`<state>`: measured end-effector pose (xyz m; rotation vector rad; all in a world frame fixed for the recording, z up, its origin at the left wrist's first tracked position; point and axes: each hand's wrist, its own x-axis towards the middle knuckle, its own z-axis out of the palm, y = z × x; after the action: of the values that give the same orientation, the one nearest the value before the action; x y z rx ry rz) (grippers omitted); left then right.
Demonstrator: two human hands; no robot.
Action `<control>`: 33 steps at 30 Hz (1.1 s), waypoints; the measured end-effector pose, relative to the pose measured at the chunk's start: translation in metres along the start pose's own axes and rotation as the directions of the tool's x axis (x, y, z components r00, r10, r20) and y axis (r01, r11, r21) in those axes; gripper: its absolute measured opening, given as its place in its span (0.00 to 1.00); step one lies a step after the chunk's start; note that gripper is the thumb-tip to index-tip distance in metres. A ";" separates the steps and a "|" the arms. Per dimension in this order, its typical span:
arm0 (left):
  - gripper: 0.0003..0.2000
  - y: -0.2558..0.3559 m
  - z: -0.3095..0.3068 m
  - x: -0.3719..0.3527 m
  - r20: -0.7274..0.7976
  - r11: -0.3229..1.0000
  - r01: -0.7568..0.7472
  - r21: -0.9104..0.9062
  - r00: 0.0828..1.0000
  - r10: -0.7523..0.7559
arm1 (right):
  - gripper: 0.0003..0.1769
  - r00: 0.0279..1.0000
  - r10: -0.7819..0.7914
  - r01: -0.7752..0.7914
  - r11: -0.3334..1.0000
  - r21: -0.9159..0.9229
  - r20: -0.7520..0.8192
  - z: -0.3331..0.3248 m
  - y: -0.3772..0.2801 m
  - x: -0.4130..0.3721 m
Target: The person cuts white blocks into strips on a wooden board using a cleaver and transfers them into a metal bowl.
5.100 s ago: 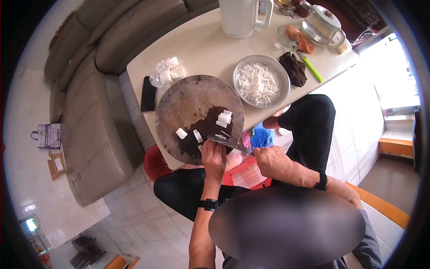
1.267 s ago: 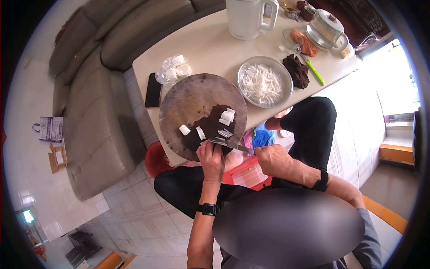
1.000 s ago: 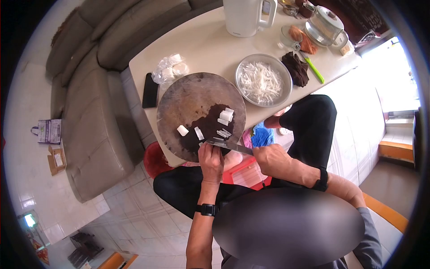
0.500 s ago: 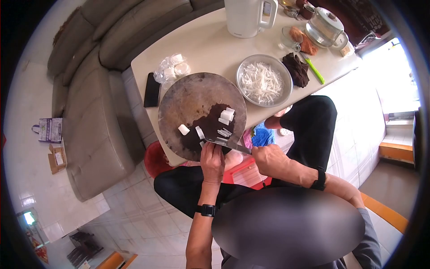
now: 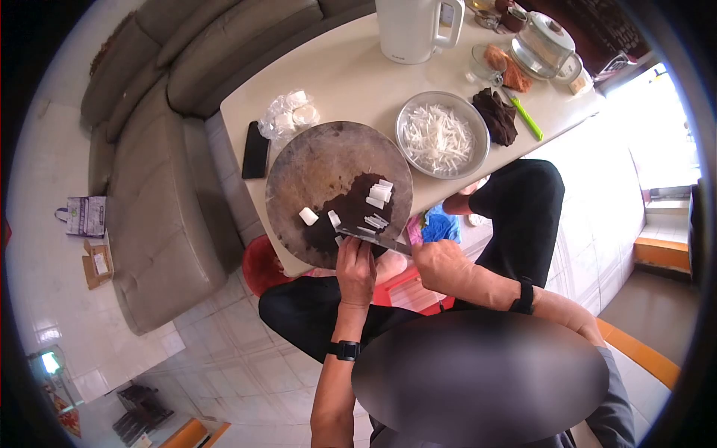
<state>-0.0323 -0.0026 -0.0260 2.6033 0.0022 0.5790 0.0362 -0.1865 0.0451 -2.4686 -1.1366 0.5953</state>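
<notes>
My right hand [image 5: 445, 267] is closed around the handle of a kitchen knife [image 5: 381, 240], its blade lying over the near part of a round wooden chopping board [image 5: 306, 164]. Just beside the blade, my left hand [image 5: 356, 270] has its fingers bunched at the board's near edge, pressing on a white vegetable piece [image 5: 338, 240] that looks like radish and is mostly hidden. Beyond the blade lie a small white slab [image 5: 334, 219], a white chunk [image 5: 308, 216], a stack of slices [image 5: 380, 192] and some cut strips [image 5: 376, 222]. A dark wet patch spreads under them.
Right of the board, a metal bowl [image 5: 404, 153] holds white shreds. A bag of white chunks [image 5: 293, 116] and a black phone [image 5: 255, 151] sit to the left. Farther back are a white kettle [image 5: 407, 33], a dark cloth [image 5: 494, 117], a green-handled peeler or knife [image 5: 528, 119] and a glass teapot [image 5: 544, 45].
My right hand has shifted left with the knife, and the blade reaches slightly farther over the board beside the white slab. My left hand stays nearly in place.
</notes>
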 end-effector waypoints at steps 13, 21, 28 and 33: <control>0.09 -0.002 0.001 -0.002 -0.012 1.000 -0.005 -0.003 1.000 0.005 | 0.08 0.998 0.019 -0.019 1.000 -0.007 0.054 -0.008 -0.002 -0.014; 0.10 -0.001 -0.001 -0.004 -0.001 1.000 -0.012 -0.007 1.000 0.012 | 0.07 0.997 0.060 -0.061 0.998 0.027 0.042 -0.006 -0.007 -0.003; 0.11 -0.003 -0.001 -0.002 -0.047 0.999 -0.046 -0.014 0.998 0.045 | 0.07 0.997 0.048 -0.043 0.996 0.080 -0.055 0.003 0.001 -0.007; 0.12 -0.003 -0.001 0.000 -0.023 0.999 -0.050 -0.006 0.999 0.049 | 0.08 0.999 0.039 -0.038 0.998 0.052 -0.013 -0.002 0.004 -0.018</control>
<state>-0.0327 0.0007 -0.0264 2.5960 -0.0569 0.6257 0.0293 -0.2030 0.0485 -2.4522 -1.0577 0.6101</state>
